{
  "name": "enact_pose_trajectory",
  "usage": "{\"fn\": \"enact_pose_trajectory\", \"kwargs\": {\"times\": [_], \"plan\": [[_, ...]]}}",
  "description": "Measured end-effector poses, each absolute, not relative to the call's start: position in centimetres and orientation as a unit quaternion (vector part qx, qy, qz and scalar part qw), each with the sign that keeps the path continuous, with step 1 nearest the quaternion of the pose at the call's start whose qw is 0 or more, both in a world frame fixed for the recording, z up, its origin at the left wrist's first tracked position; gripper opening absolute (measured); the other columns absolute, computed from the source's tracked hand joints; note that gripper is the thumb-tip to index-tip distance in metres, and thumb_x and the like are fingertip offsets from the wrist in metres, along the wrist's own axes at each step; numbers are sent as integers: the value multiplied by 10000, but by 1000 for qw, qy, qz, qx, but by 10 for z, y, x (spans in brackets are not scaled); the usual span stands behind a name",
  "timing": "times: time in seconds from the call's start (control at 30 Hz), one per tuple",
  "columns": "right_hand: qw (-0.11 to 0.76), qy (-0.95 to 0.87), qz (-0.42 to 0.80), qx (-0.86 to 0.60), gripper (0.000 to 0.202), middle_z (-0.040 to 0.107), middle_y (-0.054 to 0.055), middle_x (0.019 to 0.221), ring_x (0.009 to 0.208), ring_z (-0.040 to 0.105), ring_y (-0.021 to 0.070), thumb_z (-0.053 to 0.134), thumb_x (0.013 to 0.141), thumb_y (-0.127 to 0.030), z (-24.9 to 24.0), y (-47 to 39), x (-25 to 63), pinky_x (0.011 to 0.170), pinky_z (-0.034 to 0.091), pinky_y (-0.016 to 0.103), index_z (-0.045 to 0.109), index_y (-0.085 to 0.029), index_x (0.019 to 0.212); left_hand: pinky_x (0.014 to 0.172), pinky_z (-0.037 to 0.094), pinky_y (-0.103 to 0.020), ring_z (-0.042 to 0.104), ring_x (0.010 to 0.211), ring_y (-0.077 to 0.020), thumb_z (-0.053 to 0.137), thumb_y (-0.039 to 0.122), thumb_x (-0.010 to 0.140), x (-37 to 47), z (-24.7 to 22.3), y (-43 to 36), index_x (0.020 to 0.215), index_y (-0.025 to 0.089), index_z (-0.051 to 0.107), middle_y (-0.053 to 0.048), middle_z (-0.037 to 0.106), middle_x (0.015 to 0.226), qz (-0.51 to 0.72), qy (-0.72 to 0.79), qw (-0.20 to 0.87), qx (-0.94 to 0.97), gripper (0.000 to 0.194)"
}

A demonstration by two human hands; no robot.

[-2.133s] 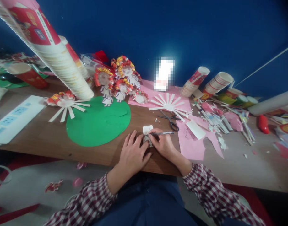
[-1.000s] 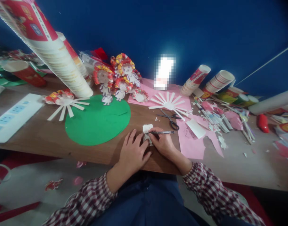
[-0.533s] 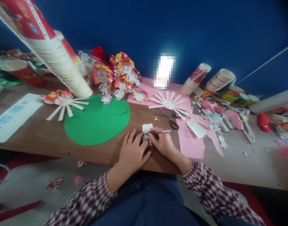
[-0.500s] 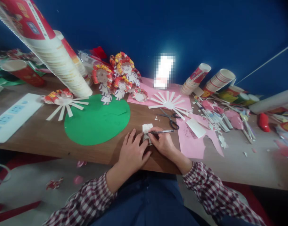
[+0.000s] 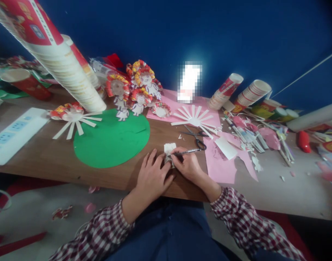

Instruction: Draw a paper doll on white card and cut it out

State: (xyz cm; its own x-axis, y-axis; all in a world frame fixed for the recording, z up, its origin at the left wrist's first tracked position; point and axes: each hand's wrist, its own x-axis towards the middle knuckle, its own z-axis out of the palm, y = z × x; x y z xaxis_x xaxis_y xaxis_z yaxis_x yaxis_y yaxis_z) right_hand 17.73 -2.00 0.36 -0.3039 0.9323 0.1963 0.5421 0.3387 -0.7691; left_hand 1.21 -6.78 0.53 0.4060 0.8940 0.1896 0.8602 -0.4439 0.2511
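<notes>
My right hand (image 5: 186, 164) is closed around a pen (image 5: 188, 151), its tip down at a small white piece of paper (image 5: 169, 148) on the table. My left hand (image 5: 153, 174) lies flat with fingers apart, its fingertips at the paper's left edge. Part of the paper is hidden under my fingers, and any marks on it are too small to read. Black-handled scissors (image 5: 197, 137) lie just beyond my right hand. A green paper oval (image 5: 111, 141) rests to the left of my left hand.
Tall stacked paper cups (image 5: 73, 72) lean at the left, near a white power strip (image 5: 16, 136). Several paper lion figures (image 5: 140, 98) stand at the back. A cut white fan shape (image 5: 194, 119) lies on pink paper. Markers (image 5: 252, 134) and scraps cover the right side.
The pen has tilted slightly, its tip moving a little to the left and down over the paper. My left hand stays in place.
</notes>
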Motion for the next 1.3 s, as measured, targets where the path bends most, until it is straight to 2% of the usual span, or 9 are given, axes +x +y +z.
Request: {"fn": "enact_pose_trajectory", "kwargs": {"times": [0.13, 0.27, 0.5, 0.63, 0.77, 1.3], "plan": [[356, -706, 357, -498, 86, 654, 29, 782, 707, 612, 161, 530, 829, -213, 13, -20, 180, 659, 480, 257, 607, -178, 846, 1058, 296, -547, 341, 1306, -363, 518, 420, 845, 12, 5, -68, 1123, 222, 607, -111, 540, 1265, 150, 528, 61, 834, 353], [398, -661, 358, -525, 78, 639, 22, 788, 711, 603, 151, 537, 838, -225, 25, -19, 184, 642, 473, 243, 599, -181, 857, 1064, 298, -536, 332, 1316, -360, 516, 439, 848, 12, 4, -68, 1085, 227, 623, -101, 545, 1265, 151, 530, 69, 832, 335], [344, -701, 361, -510, 67, 635, 16, 773, 687, 596, 147, 554, 814, -193, 21, -17, 176, 630, 467, 243, 594, -179, 866, 1076, 267, -553, 319, 1325, -371, 506, 439, 856, 11, 1, -68, 1163, 236, 602, -102, 532, 1294, 163, 528, 74, 830, 380], [323, -734, 318, -505, 52, 629, 10, 739, 663, 586, 145, 548, 807, -186, 13, -14, 170, 632, 454, 245, 595, -179, 828, 1065, 279, -560, 329, 1313, -392, 526, 432, 841, 11, -1, -68, 1212, 223, 582, -111, 531, 1297, 171, 526, 78, 829, 430], [321, -752, 287, -499, 49, 623, 10, 737, 671, 582, 145, 540, 806, -176, 10, -13, 169, 647, 447, 246, 589, -182, 805, 1065, 282, -559, 339, 1307, -387, 513, 440, 848, 11, -2, -67, 1208, 231, 589, -106, 540, 1292, 177, 528, 84, 826, 423], [306, -757, 286, -502, 42, 617, 16, 760, 703, 583, 147, 540, 818, -169, 6, -13, 169, 667, 450, 249, 579, -186, 820, 1069, 287, -560, 338, 1311, -390, 542, 443, 829, 11, -5, -67, 1198, 241, 601, -95, 548, 1296, 185, 532, 89, 822, 426]]}}
